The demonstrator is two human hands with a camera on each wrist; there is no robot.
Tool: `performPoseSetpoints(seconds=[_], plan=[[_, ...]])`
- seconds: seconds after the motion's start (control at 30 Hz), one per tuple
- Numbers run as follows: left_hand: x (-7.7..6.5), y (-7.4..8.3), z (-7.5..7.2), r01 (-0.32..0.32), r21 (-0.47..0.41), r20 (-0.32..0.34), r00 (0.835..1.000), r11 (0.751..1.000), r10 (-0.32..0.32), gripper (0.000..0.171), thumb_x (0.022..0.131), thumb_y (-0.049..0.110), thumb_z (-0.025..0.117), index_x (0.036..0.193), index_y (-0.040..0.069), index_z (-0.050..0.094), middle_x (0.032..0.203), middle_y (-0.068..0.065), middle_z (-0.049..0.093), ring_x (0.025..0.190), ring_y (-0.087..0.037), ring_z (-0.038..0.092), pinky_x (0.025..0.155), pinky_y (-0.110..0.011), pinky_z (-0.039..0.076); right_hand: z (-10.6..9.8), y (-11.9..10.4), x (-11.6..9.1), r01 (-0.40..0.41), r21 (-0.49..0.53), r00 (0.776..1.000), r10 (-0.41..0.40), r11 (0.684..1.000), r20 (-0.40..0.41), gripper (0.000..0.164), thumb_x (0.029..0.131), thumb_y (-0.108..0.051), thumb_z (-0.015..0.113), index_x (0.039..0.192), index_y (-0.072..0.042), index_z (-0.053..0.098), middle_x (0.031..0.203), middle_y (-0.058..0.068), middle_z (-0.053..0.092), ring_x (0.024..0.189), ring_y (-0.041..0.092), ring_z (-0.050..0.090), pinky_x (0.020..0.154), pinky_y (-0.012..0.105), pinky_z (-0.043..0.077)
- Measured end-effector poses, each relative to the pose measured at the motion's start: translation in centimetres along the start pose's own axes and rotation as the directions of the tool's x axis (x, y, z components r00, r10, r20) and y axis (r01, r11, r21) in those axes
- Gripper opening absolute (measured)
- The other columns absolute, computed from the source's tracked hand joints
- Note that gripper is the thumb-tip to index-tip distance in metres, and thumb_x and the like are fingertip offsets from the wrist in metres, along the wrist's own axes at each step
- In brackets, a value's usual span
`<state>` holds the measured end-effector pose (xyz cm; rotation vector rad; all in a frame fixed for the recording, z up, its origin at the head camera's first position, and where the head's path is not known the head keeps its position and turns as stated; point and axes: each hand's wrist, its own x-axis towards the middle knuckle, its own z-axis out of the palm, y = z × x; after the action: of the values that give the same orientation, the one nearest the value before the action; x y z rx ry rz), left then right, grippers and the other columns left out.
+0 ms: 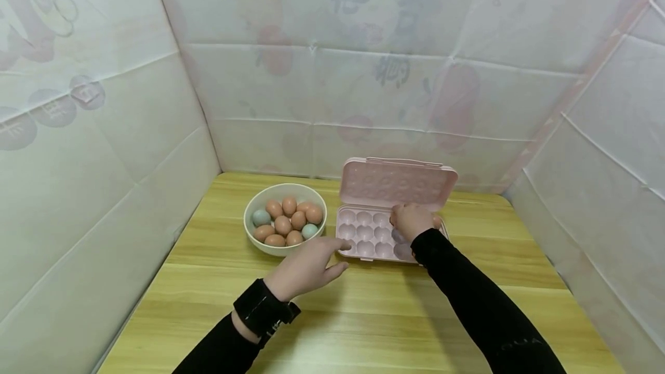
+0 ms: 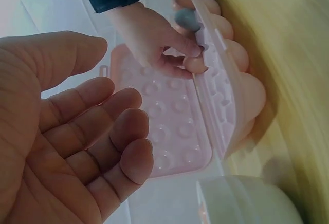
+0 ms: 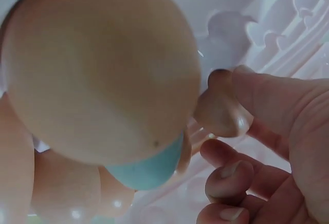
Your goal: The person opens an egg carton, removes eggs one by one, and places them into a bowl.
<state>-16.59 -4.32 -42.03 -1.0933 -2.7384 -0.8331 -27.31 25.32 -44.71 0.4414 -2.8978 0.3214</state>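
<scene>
One brown egg (image 2: 195, 63) was pinched in the right hand (image 1: 413, 221), over the far row of the pink box (image 1: 397, 185), right of middle. Left hand (image 1: 307, 267) hung released, near side, between bowl (image 1: 275, 251) and box. Wrist views showed the box's blue-green egg (image 3: 149, 171); head view hid it.

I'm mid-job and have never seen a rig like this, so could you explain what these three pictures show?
There is no machine here: these are a person's own bare hands. The head picture is taken from the person's head, looking forward and down; the other two are taken from the left and right wrists. On the table stand a cream bowl of brown and bluish eggs and, beside it, a pink egg carton with its lid up. The carton holds some eggs too. The right hand pinches a brown egg at the carton; the left hand holds nothing.
</scene>
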Motion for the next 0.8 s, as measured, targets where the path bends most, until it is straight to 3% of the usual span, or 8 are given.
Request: performPoseSetpoints(seconds=[0.07,0.1,0.27,0.47,0.63,0.8], plan=[[-0.2,-0.1,0.2,-0.005,0.003,-0.013,1.0,1.0,0.005,0.035,0.101,0.023,0.075,0.132,0.006,0.071,0.128,-0.006,0.077,0.118,-0.02,0.074,0.101,-0.038,0.061,0.2,-0.3,0.1,-0.02,-0.064,1.0,0.02,0.998,-0.01,0.005,0.081,-0.001,0.061,0.079,-0.001,0.057,0.075,0.018,0.059,0.067,0.028,0.059,0.05,0.04,0.048],[-0.3,-0.2,0.3,-0.007,0.004,-0.017,1.0,1.0,0.007,0.035,0.101,0.023,0.075,0.131,0.006,0.072,0.127,-0.006,0.078,0.117,-0.02,0.074,0.1,-0.038,0.061,0.0,-0.7,0.1,-0.025,-0.238,0.999,0.033,0.971,0.029,0.008,0.087,-0.001,0.063,0.082,-0.006,0.062,0.08,0.016,0.065,0.072,0.031,0.065,0.052,0.047,0.054],[-0.7,-0.3,0.6,0.004,0.013,-0.016,1.0,1.0,-0.004,0.033,0.101,0.026,0.076,0.128,0.007,0.072,0.123,-0.005,0.079,0.099,-0.014,0.072,0.09,-0.033,0.062,0.1,-1.3,0.3,-0.073,-0.3,0.991,0.102,0.951,0.083,0.01,0.099,-0.008,0.064,0.093,0.0,0.061,0.087,0.021,0.068,0.08,0.042,0.072,0.063,0.056,0.062],[-0.9,-0.4,0.9,0.012,0.002,-0.014,1.0,1.0,-0.012,0.032,0.101,0.027,0.076,0.126,0.008,0.073,0.118,-0.004,0.079,0.083,-0.01,0.064,0.079,-0.028,0.058,0.3,-1.1,0.2,-0.052,-0.302,0.994,0.078,0.952,0.075,0.014,0.099,-0.01,0.068,0.095,0.0,0.058,0.08,0.018,0.067,0.074,0.039,0.072,0.059,0.052,0.062],[-1.1,-0.6,1.2,0.032,-0.027,-0.004,0.999,0.999,-0.032,0.03,0.101,0.025,0.076,0.126,0.008,0.072,0.115,-0.003,0.078,0.082,-0.013,0.065,0.074,-0.026,0.056,0.5,-0.6,0.3,-0.064,-0.227,0.995,0.078,0.972,0.054,0.014,0.094,-0.007,0.068,0.091,-0.001,0.056,0.076,0.016,0.066,0.07,0.038,0.071,0.057,0.053,0.06],[-1.3,-0.6,1.4,0.056,-0.049,0.005,0.998,0.997,-0.056,0.03,0.101,0.025,0.076,0.127,0.009,0.072,0.116,-0.003,0.078,0.085,-0.017,0.069,0.074,-0.026,0.056,0.4,0.4,0.2,-0.145,-0.131,0.983,0.157,0.981,0.092,0.015,0.09,-0.007,0.067,0.092,-0.009,0.052,0.078,0.011,0.064,0.067,0.03,0.063,0.049,0.05,0.045]])
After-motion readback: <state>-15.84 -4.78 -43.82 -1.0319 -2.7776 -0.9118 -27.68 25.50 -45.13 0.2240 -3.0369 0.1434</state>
